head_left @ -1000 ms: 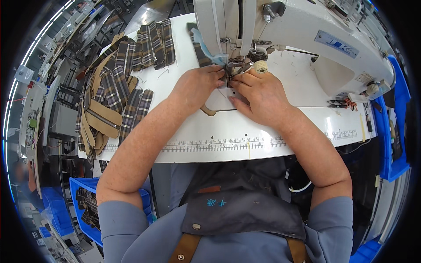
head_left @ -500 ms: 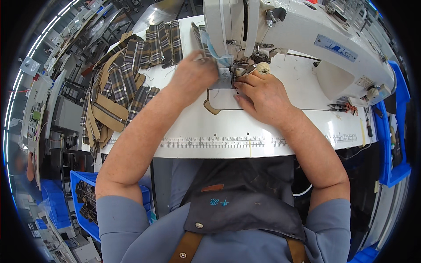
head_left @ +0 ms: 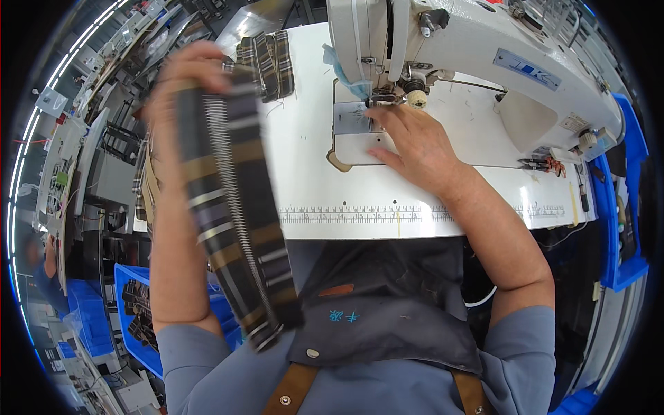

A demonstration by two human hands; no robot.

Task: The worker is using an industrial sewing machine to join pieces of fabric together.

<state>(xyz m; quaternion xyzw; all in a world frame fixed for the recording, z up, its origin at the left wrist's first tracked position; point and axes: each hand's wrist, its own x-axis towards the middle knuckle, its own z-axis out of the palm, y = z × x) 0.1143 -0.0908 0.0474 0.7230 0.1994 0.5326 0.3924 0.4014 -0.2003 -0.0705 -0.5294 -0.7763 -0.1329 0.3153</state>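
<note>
A plaid fabric strip (head_left: 259, 207) with a metal zipper along its length hangs from my left hand (head_left: 190, 69). That hand is raised over the left side of the table, blurred, with its fingers closed on the strip's upper end. My right hand (head_left: 418, 145) rests by the needle area of the white sewing machine (head_left: 460, 45). Its fingers stretch toward the presser foot and the thumb is apart, with nothing visible in it. The metal needle plate (head_left: 352, 119) lies bare beside the fingertips.
More plaid zipper pieces (head_left: 266, 62) lie at the table's back left; others are partly hidden behind my left arm. A blue bin (head_left: 124, 277) holds plaid pieces at lower left. A ruler strip (head_left: 346, 216) runs along the front edge. Small tools (head_left: 536, 164) lie under the machine's right end.
My left hand has moved from beside the needle up and left, bringing the zipper strip out over the table's front edge. My right hand has stayed near the presser foot, its fingers lifted slightly.
</note>
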